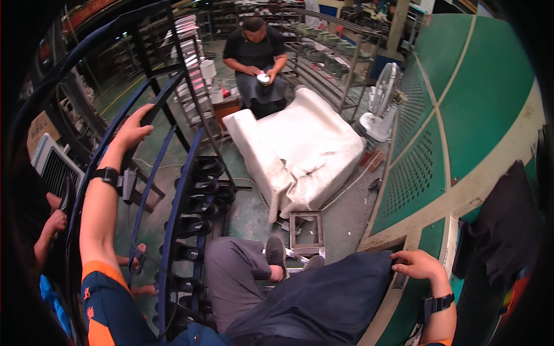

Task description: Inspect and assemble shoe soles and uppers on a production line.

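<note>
My left hand (134, 128) reaches out to the left and lies on the upper rail of a dark blue metal rack (167, 89), its fingers stretched along the bar. The rack holds a column of black shoes (195, 226). To the right, the fingertips and thumb of my right hand (418, 265) are closed at the edge of a dark blue apron (329, 294). The apron is drawn out sideways over my lap, beside the green panel. Where the fingertips meet the fabric is only partly visible. Each wrist has a black band.
A bulky object under a white cloth (303, 144) stands ahead, with a small metal frame (306, 230) before it. A co-worker (257, 63) sits beyond, holding a white item. A fan (384, 92) and green perforated panels (410, 167) flank the right. Another person's hand (55, 222) shows far left.
</note>
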Demonstrator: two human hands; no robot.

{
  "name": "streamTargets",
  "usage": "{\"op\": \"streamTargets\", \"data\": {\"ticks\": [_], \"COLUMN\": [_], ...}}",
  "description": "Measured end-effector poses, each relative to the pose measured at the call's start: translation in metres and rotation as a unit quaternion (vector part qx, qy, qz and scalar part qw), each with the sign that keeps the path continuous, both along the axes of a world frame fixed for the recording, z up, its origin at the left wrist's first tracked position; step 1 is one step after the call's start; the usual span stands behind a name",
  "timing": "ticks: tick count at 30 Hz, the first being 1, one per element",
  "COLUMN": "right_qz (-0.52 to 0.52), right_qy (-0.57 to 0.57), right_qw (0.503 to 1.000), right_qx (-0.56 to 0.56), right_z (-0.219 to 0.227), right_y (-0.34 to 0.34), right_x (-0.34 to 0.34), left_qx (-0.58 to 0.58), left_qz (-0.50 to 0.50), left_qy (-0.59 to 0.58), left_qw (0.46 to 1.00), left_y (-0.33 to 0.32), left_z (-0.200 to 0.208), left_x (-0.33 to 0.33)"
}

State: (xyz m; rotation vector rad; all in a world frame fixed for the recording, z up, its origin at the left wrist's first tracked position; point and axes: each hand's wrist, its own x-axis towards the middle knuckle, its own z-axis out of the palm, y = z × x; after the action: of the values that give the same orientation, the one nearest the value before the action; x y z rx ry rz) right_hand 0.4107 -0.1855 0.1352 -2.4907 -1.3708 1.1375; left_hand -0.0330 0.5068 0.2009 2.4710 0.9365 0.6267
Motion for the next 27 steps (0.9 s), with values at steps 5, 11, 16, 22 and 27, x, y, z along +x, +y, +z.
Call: {"op": "streamTargets", "data": {"ticks": [5,11,16,22,27], "right_qz": [-0.067,-0.060,-0.054,-0.152,-0.065], "right_qy": [-0.005,0.003,-0.027,-0.035,-0.028], "right_qw": [0.998,0.997,0.998,0.981,0.997], "right_qx": [-0.006,0.039,0.016,0.117,0.039], "right_z": [0.012,0.001,0.007,0.006,0.005], "right_y": [0.004,0.011,0.004,0.008,0.007], "right_x": [-0.009,-0.002,-0.007,-0.010,-0.006], "left_qx": [-0.013,0.012,0.085,0.039,0.047], "left_qz": [0.022,0.041,0.038,0.049,0.041], "left_qy": [0.013,0.042,0.081,0.074,0.065], "left_qw": [1.000,0.998,0.992,0.995,0.996], "left_y": [-0.018,-0.017,-0.017,-0.010,-0.006], "left_z": [0.013,0.008,0.008,0.010,0.008], "left_x": [0.017,0.011,0.007,0.006,0.006]}}
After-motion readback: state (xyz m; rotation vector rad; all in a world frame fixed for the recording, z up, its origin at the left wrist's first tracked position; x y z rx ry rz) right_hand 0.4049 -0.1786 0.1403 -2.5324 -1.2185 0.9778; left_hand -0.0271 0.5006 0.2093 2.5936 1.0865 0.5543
